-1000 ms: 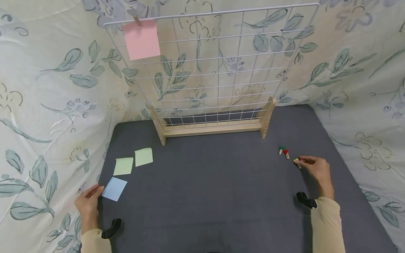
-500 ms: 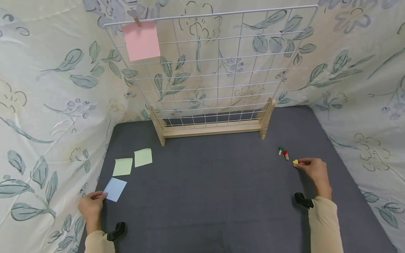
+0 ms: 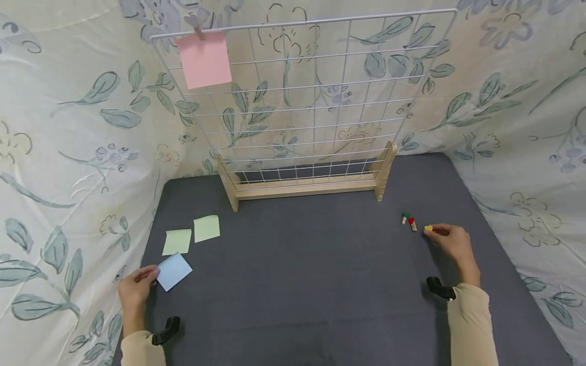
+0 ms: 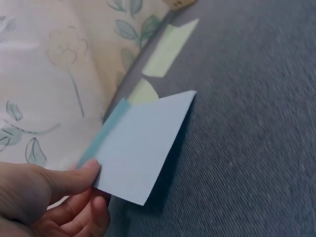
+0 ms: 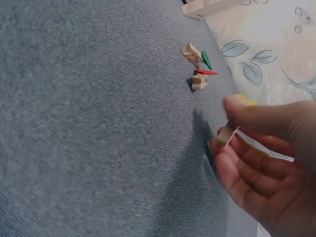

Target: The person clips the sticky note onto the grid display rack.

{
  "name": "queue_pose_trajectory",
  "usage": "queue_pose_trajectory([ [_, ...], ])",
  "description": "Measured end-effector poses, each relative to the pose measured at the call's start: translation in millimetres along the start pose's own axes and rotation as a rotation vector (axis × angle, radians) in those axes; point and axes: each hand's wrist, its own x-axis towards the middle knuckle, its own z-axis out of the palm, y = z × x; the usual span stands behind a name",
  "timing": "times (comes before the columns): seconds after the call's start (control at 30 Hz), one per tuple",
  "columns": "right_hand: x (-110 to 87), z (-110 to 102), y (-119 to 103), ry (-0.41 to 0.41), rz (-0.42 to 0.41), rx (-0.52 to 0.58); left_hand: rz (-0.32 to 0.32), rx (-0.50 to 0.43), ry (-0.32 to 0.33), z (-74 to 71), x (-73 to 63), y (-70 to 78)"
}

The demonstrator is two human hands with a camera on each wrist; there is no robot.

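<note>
A blue sticky note [image 3: 174, 272] is pinched at its edge between the thumb and fingers of my left hand [image 3: 135, 295]; in the left wrist view the note [image 4: 143, 143] is raised and tilted off the cloth. My right hand [image 3: 453, 249] grips a small wooden clothespin with a yellow top [image 3: 428, 228], whose wooden end [image 5: 227, 135] shows between thumb and fingers in the right wrist view. Just left of that hand lie a clothespin with a red top [image 3: 412, 223] and one with a green top [image 3: 405, 218]. Two pale green notes [image 3: 177, 242] lie beyond my left hand.
A white wire grid [image 3: 316, 86] stands upright in a wooden base [image 3: 306, 190] at the back. A pink note [image 3: 204, 61] hangs from its top left, held by a clothespin [image 3: 197, 31]. Patterned fabric [image 3: 68, 152] surrounds the dark grey table [image 3: 293, 264].
My left hand has taken hold of the blue note, raised it and moved slightly right. The right hand has lifted the yellow-topped clothespin from the table.
</note>
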Motion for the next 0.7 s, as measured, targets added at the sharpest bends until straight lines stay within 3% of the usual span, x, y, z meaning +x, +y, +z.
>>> queue_pose_trajectory([
  [0.27,5.7,-1,-6,0.038,-0.036,0.086,-0.104,-0.287,-0.089,4.1,3.7,14.1],
  [0.7,14.7,-1,-25,0.089,-0.018,0.182,-0.073,-0.35,-0.179,26.0,9.6,40.8],
])
